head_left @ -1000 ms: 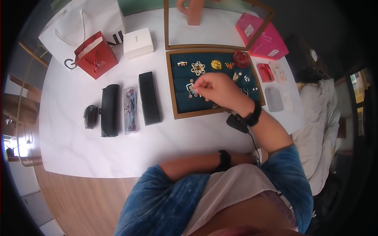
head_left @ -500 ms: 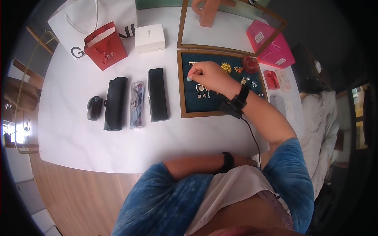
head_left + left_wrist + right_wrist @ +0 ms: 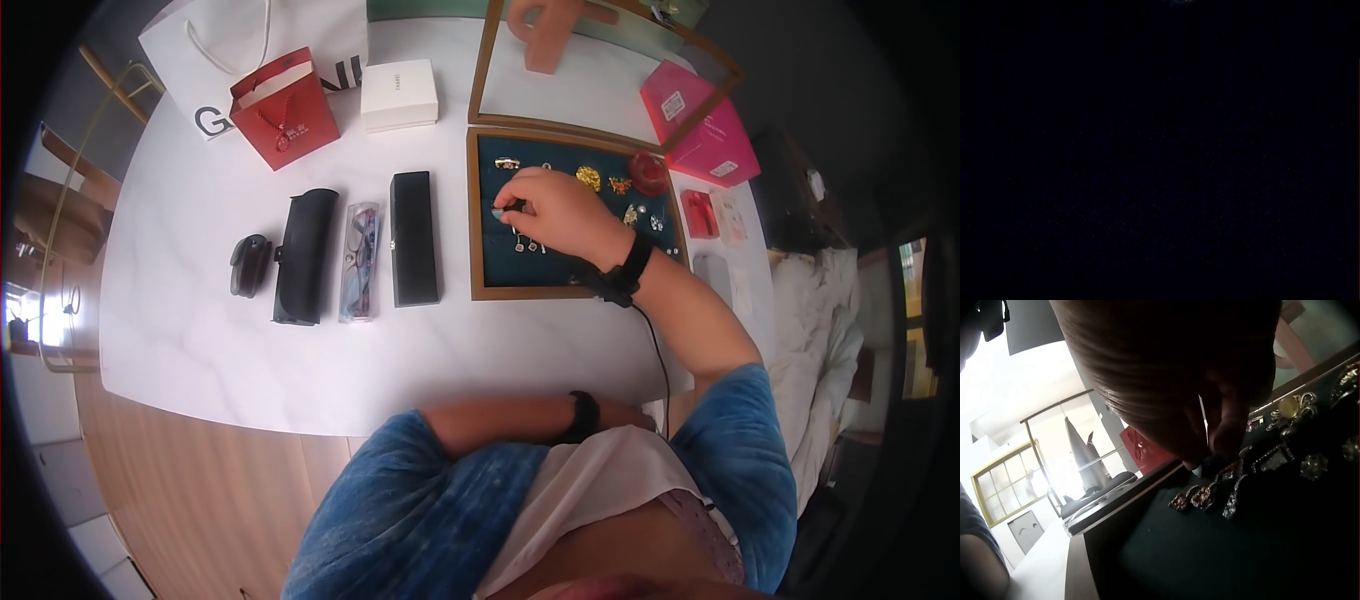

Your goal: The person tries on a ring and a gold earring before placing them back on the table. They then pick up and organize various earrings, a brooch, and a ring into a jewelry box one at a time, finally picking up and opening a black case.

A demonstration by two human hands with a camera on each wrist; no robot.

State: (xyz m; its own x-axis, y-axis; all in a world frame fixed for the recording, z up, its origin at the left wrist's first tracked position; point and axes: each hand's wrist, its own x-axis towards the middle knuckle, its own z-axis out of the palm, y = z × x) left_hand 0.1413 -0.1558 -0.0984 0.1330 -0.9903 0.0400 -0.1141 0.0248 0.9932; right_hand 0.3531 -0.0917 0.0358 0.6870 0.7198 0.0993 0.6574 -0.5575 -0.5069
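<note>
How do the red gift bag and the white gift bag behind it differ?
The red gift bag is smaller, with a red tassel on its front; the white gift bag is larger and bears black lettering. The red one stands in front, partly hiding the white one. Both have cord handles and sit on the table.

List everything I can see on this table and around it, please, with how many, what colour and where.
jewellery tray: one, wooden frame, dark green lining, right of centre
brooches and earrings: several, gold, red and silvery, in the tray
glass lid: one, wooden frame, behind the tray
black cases: two long ones, left of the tray
clear case: one, between the black cases
small pouch: one, black, far left
red bag: one, back left
white bag: one, behind the red bag
white box: one, back centre
pink box: one, back right
right hand: pinching a small piece over the tray
left hand: hidden at the table edge
</note>
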